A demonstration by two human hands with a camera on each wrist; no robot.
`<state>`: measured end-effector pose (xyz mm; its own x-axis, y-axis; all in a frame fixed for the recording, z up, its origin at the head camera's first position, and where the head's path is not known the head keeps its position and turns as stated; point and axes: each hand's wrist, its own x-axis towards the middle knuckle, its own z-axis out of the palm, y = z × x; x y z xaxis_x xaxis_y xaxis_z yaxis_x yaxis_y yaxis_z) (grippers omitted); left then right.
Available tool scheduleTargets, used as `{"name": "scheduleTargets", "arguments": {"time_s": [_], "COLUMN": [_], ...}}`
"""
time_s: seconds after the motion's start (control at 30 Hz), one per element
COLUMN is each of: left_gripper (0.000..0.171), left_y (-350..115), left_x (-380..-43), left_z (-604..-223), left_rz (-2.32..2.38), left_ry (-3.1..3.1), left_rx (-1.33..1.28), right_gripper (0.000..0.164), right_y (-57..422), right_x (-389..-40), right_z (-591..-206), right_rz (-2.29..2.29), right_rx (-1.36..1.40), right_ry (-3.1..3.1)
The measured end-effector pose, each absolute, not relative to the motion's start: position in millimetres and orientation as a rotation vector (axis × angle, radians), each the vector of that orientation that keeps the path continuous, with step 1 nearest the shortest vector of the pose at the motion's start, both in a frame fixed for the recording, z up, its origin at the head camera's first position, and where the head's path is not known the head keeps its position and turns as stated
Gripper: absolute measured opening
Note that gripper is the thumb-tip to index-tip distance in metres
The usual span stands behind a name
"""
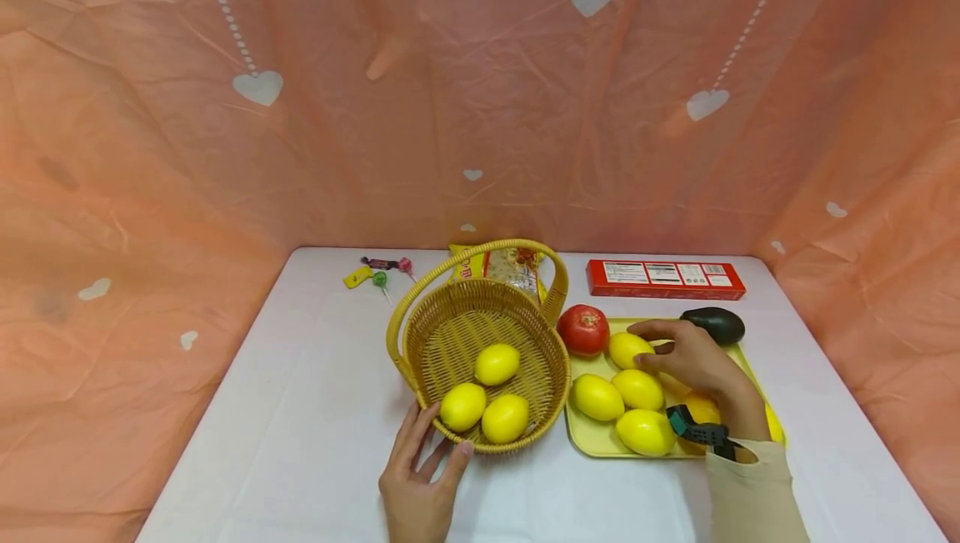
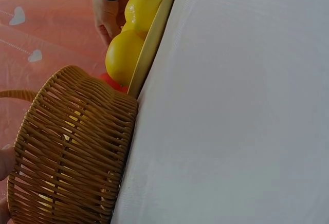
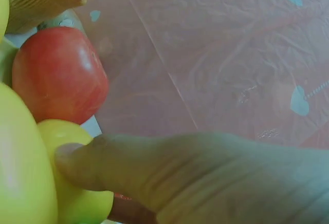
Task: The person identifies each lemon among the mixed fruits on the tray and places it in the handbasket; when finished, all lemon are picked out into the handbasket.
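Lemon at the far left of the yellow tray, just right of frame centre, lies under the right hand, whose fingers curl over it; its long axis runs roughly left to right. The left hand rests open against the wicker basket at lower centre, well apart. The red box's label is too small to read.

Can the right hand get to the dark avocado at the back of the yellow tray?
Probably yes. The right hand is already on a lemon close beside the avocado, and nothing lies between them.
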<state>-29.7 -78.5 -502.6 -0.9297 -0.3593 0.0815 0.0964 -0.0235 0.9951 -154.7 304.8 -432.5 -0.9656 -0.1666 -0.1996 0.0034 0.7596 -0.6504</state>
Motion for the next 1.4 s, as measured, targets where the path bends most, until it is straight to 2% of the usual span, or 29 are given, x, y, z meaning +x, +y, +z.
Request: {"name": "scheduleTargets", "arguments": {"time_s": [0.17, 0.33, 0.6, 0.9, 1.4], "left_gripper": [0.06, 0.061, 0.061, 0.061, 0.059], "left_y": [-78.0, -78.4, -80.6, -80.2, -81.7], "left_x": [-30.0, -30.5, -31.2, -30.9, -31.5], "left_z": [-502.7, -505.2, -506.2, -506.7, -504.1], "left_rz": [-2.032, -2.033, -2.038, -2.023, -2.0], "left_ry": [-1.938, -1.936, -1.951, -1.959, -1.994], "left_rx": [0.272, 0.282, 0.299, 0.295, 0.289], "right_gripper": [0.05, 0.051, 0.041, 0.039, 0.044], "right_y": [302.7, 297.3, 268.0, 216.3, 142.2], "right_x": [-153.0, -145.3, -140.2, -141.3, -124.0], "right_z": [-427.1, -411.4, -400.9, -412.8, -421.0], "right_rz": [-1.005, -1.217, -1.562, -1.393, -1.07], "right_rx": [-0.124, -0.219, -0.683, -1.006, -1.157], "right_ry": [2.81, 2.825, 2.444, 2.237, 2.454]}}
